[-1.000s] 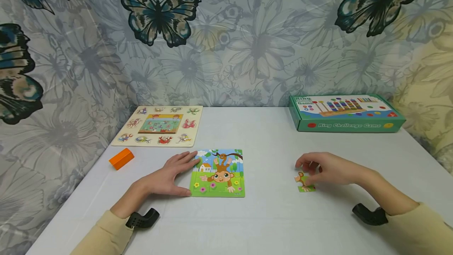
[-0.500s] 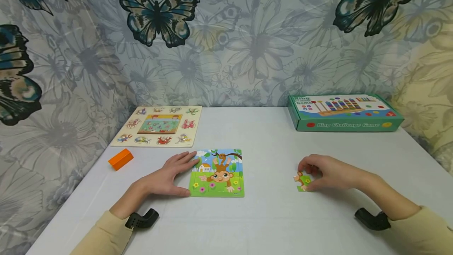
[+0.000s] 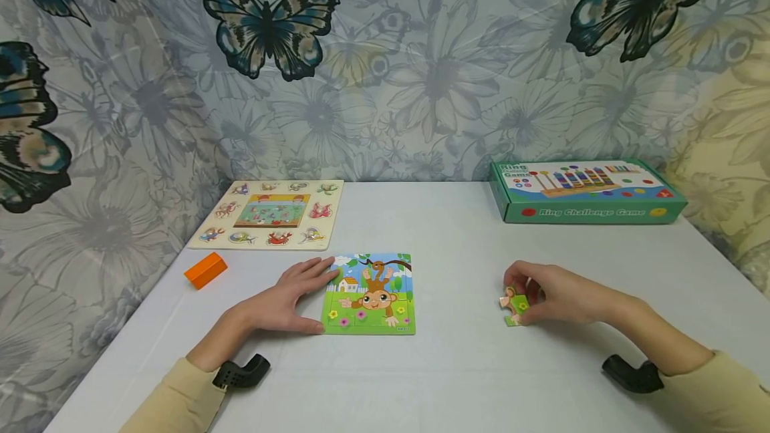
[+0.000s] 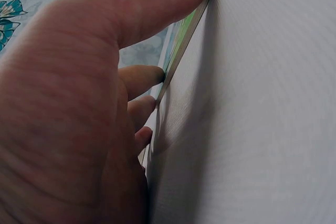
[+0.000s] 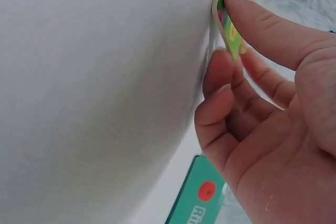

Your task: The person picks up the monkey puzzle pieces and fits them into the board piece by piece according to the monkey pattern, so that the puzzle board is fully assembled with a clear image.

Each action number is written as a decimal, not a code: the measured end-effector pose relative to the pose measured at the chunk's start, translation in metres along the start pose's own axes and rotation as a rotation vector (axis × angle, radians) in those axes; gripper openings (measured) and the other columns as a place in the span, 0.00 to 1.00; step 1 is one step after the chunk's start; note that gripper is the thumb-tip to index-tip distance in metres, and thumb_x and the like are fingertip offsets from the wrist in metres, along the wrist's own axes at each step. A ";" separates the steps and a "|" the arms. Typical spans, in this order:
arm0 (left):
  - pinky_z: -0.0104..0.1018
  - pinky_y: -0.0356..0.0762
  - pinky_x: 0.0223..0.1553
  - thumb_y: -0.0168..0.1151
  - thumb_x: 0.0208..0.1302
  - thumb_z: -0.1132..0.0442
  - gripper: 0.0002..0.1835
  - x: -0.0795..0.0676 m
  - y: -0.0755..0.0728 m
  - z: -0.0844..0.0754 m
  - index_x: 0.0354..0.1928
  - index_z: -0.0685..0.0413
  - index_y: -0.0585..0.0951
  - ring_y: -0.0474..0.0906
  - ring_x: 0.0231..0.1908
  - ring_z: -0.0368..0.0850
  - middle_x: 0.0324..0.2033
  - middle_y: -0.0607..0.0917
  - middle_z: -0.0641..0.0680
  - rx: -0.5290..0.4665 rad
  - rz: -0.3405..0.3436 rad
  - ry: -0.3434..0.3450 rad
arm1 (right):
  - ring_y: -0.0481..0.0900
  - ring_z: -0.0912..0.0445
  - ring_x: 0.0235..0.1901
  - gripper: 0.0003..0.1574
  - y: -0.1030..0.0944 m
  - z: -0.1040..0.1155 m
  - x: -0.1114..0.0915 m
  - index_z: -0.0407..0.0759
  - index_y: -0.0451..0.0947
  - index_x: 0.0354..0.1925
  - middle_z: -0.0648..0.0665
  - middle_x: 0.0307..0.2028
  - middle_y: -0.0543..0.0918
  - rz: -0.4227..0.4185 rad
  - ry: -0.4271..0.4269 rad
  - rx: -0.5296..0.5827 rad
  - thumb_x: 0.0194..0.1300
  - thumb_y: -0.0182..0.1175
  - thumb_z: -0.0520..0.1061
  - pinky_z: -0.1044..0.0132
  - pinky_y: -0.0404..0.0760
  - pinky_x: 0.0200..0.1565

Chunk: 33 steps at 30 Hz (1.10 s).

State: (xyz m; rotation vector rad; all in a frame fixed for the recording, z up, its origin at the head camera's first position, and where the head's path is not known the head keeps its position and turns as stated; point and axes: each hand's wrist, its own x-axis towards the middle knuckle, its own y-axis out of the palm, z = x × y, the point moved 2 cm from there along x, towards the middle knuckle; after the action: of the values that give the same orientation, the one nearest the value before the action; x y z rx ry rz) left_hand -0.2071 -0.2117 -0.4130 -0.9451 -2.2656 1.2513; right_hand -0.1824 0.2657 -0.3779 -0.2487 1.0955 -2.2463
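Note:
In the head view, a square jigsaw puzzle [image 3: 371, 299] lies on the white table, showing a monkey hanging from a branch. My left hand [image 3: 289, 296] lies at its left side, thumb at the lower left corner and extended fingers along the upper left edge. The left wrist view shows the thumb and fingertips touching the puzzle's thin edge [image 4: 184, 40]. To the right, my right hand [image 3: 559, 293] pinches a small puzzle piece [image 3: 519, 304], green with brown and a yellow flower. Its thumb lies on the piece's printed face [image 5: 231, 30] in the right wrist view; part of it is hidden.
A pale board with sea animals [image 3: 321, 222] lies at the back left. In front of it is an orange block [image 3: 206, 270]. A green Ring Challenge Game box [image 3: 589, 212] stands at the back right, before a butterfly-patterned cloth [image 3: 361, 119].
The right hand has closed its thumb and fingers on the puzzle piece, which now shows slightly tilted. The left hand and the monkey puzzle have stayed in place.

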 end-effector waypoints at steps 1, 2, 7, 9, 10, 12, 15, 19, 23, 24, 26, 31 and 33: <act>0.70 0.40 0.69 0.72 0.55 0.41 0.52 0.000 0.000 0.000 0.78 0.54 0.61 0.41 0.76 0.62 0.79 0.51 0.57 -0.002 0.000 -0.001 | 0.74 0.58 0.33 0.28 0.000 0.000 0.000 0.45 0.74 0.50 0.51 0.34 0.75 0.002 -0.006 0.004 0.57 0.77 0.49 0.68 0.76 0.34; 0.70 0.40 0.69 0.72 0.55 0.41 0.52 0.000 0.000 0.000 0.78 0.54 0.61 0.41 0.76 0.61 0.79 0.51 0.57 -0.002 0.001 -0.001 | 0.74 0.58 0.33 0.26 -0.001 0.001 0.000 0.46 0.74 0.49 0.51 0.34 0.75 0.006 -0.009 0.008 0.58 0.76 0.48 0.68 0.76 0.34; 0.70 0.40 0.69 0.72 0.55 0.41 0.52 0.000 0.000 0.000 0.78 0.53 0.61 0.41 0.76 0.61 0.79 0.51 0.56 -0.005 0.004 -0.003 | 0.75 0.58 0.34 0.14 -0.004 0.001 0.001 0.49 0.77 0.46 0.52 0.33 0.75 0.026 -0.019 0.023 0.65 0.70 0.45 0.68 0.75 0.34; 0.70 0.40 0.69 0.72 0.55 0.41 0.52 0.000 0.000 0.000 0.78 0.53 0.62 0.41 0.76 0.61 0.79 0.51 0.56 -0.004 0.004 -0.007 | 0.75 0.58 0.35 0.12 -0.005 0.001 0.001 0.48 0.77 0.46 0.52 0.33 0.76 0.034 -0.025 0.034 0.66 0.68 0.43 0.68 0.75 0.35; 0.70 0.40 0.69 0.72 0.55 0.41 0.52 0.000 0.000 0.000 0.78 0.53 0.62 0.41 0.76 0.61 0.79 0.51 0.56 -0.003 0.003 -0.009 | 0.75 0.58 0.35 0.11 -0.005 0.001 0.001 0.48 0.78 0.46 0.53 0.33 0.76 0.038 -0.029 0.042 0.67 0.68 0.42 0.68 0.75 0.35; 0.70 0.40 0.69 0.72 0.55 0.41 0.52 0.000 0.000 0.001 0.78 0.53 0.62 0.41 0.76 0.61 0.79 0.51 0.55 -0.002 0.003 -0.012 | 0.74 0.57 0.36 0.10 -0.006 0.001 0.002 0.47 0.78 0.47 0.53 0.33 0.75 0.045 -0.034 0.062 0.68 0.67 0.41 0.68 0.75 0.35; 0.69 0.39 0.69 0.72 0.55 0.41 0.52 0.000 0.000 0.000 0.78 0.52 0.62 0.41 0.77 0.60 0.79 0.51 0.55 -0.002 0.003 -0.016 | 0.74 0.57 0.36 0.10 -0.008 0.002 0.004 0.47 0.79 0.47 0.52 0.34 0.77 0.047 -0.056 0.083 0.69 0.66 0.41 0.67 0.75 0.36; 0.69 0.40 0.69 0.72 0.55 0.41 0.52 0.000 -0.001 0.000 0.78 0.53 0.62 0.41 0.76 0.61 0.79 0.51 0.56 -0.001 -0.001 -0.010 | 0.75 0.56 0.36 0.10 -0.008 0.007 0.009 0.45 0.79 0.48 0.51 0.35 0.78 0.037 -0.091 0.118 0.69 0.65 0.42 0.67 0.75 0.36; 0.69 0.39 0.70 0.73 0.55 0.42 0.52 0.000 -0.001 0.000 0.78 0.53 0.62 0.41 0.76 0.61 0.79 0.51 0.56 -0.002 0.000 -0.009 | 0.75 0.55 0.36 0.11 -0.002 0.016 0.020 0.42 0.78 0.49 0.50 0.34 0.77 0.038 -0.102 0.144 0.69 0.65 0.41 0.67 0.76 0.35; 0.69 0.39 0.69 0.73 0.55 0.42 0.52 0.000 0.000 0.000 0.78 0.53 0.62 0.41 0.76 0.61 0.79 0.51 0.56 -0.003 0.000 -0.010 | 0.75 0.55 0.35 0.11 -0.001 0.019 0.023 0.42 0.78 0.49 0.49 0.34 0.77 0.040 -0.105 0.150 0.69 0.65 0.41 0.67 0.76 0.35; 0.68 0.39 0.70 0.73 0.55 0.42 0.52 0.000 0.000 0.000 0.78 0.53 0.62 0.40 0.77 0.61 0.79 0.51 0.55 -0.002 0.002 -0.011 | 0.76 0.55 0.36 0.11 0.004 0.025 0.030 0.42 0.78 0.49 0.50 0.34 0.77 0.041 -0.099 0.152 0.69 0.66 0.41 0.68 0.77 0.36; 0.68 0.38 0.70 0.72 0.55 0.42 0.52 0.000 0.000 0.000 0.78 0.53 0.62 0.41 0.77 0.61 0.79 0.51 0.55 -0.001 0.002 -0.012 | 0.76 0.54 0.36 0.11 0.014 0.041 0.052 0.42 0.78 0.48 0.50 0.33 0.76 0.048 -0.097 0.163 0.69 0.66 0.40 0.67 0.77 0.36; 0.68 0.38 0.70 0.72 0.55 0.42 0.52 0.000 0.000 -0.001 0.78 0.53 0.62 0.41 0.77 0.61 0.79 0.51 0.55 -0.002 0.003 -0.014 | 0.76 0.54 0.36 0.11 0.018 0.048 0.061 0.42 0.78 0.49 0.50 0.34 0.76 0.055 -0.113 0.168 0.69 0.65 0.40 0.67 0.77 0.36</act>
State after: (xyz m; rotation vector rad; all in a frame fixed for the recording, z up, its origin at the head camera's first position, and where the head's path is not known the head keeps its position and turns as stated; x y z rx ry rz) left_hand -0.2065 -0.2115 -0.4127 -0.9433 -2.2771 1.2606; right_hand -0.2026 0.1899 -0.3666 -0.2689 0.8400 -2.2311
